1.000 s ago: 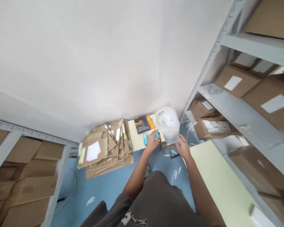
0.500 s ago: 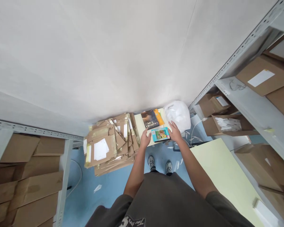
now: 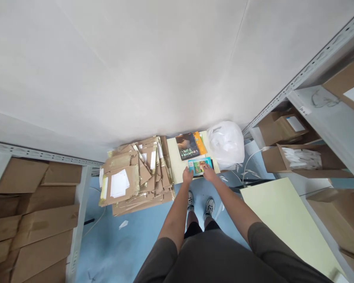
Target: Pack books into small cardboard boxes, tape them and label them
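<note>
A small teal-bordered picture book (image 3: 199,166) lies on a dark flat item (image 3: 208,167) at the near edge of a pale board (image 3: 177,165). My left hand (image 3: 188,175) touches its lower left corner, and my right hand (image 3: 209,173) rests at its lower right. Both hands are close together, and I cannot tell whether they grip the book. Just beyond lie a dark book with a photo cover (image 3: 187,146) and an orange book (image 3: 200,143). A white plastic bag (image 3: 225,145) bulges to the right.
Flattened cardboard mailers (image 3: 135,177) are heaped left of the board. A pale green board (image 3: 283,224) lies at right. Grey metal shelves (image 3: 327,94) holding cardboard cartons stand on both sides. A white cable and paper scraps lie on the blue floor (image 3: 135,243).
My hands have drawn in from the small book's sides to its lower corners. The view has tilted, showing more of my legs and shoes. The books and bag stay in place.
</note>
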`<state>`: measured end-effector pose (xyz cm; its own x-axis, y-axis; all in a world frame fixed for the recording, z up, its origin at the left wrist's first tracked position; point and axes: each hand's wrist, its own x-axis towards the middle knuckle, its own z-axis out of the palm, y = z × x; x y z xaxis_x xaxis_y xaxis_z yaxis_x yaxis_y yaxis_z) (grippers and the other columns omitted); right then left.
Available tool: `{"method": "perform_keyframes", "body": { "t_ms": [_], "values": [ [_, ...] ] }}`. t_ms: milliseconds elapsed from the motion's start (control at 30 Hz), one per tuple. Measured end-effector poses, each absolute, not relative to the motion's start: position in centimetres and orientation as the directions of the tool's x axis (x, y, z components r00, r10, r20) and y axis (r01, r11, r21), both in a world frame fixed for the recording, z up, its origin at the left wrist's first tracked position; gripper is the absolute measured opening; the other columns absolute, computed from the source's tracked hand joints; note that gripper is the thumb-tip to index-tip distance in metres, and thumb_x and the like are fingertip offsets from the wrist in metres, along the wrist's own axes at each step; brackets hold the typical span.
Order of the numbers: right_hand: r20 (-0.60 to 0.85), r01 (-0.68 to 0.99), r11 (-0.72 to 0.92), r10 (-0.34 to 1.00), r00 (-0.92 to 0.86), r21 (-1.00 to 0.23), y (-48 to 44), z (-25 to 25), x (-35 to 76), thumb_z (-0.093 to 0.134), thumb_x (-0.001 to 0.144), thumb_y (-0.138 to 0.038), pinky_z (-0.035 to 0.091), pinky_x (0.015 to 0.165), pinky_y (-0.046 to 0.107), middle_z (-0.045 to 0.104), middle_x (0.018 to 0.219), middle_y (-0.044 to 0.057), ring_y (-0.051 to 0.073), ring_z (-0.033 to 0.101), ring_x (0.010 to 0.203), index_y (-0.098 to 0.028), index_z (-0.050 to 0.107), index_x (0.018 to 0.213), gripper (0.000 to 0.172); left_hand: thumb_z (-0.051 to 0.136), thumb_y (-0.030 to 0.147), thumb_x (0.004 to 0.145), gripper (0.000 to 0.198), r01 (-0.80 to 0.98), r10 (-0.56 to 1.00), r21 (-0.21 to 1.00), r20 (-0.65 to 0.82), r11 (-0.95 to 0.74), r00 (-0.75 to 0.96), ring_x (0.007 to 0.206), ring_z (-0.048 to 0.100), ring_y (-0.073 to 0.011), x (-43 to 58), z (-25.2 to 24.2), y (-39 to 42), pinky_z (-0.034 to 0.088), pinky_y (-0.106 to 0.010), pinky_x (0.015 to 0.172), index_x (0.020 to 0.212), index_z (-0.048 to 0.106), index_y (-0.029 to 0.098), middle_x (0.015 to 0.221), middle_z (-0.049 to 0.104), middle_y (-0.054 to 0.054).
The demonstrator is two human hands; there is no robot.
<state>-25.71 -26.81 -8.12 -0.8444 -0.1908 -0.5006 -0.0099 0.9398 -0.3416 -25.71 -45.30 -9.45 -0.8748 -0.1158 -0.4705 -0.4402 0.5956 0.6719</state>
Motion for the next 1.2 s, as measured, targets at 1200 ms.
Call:
{"method": "perform_keyframes", "body": {
  "t_ms": [1200],
  "values": [
    [-0.249, 0.188, -0.189, 0.392, -0.886, -0.964, -18.1, 5.2, -20.2, 0.091, 0.062, -0.046, 0.062, 0.085, 0.040, 0.079, 0.100, 0.004, 0.026, 0.074, 0.093, -0.027, 0.073, 0.108, 0.053, 0.100, 0.050, 0.052, 0.064, -0.464, 0.335, 0.849, -0.373, -0.252, -0.865, 0.078, 0.068, -0.0163, -31.7, 3.9, -45.2, 0.052, -0.028, 0.074, 0.103, 0.074, 0.021, 0.086, 0.073, -0.001]
  ]
}}
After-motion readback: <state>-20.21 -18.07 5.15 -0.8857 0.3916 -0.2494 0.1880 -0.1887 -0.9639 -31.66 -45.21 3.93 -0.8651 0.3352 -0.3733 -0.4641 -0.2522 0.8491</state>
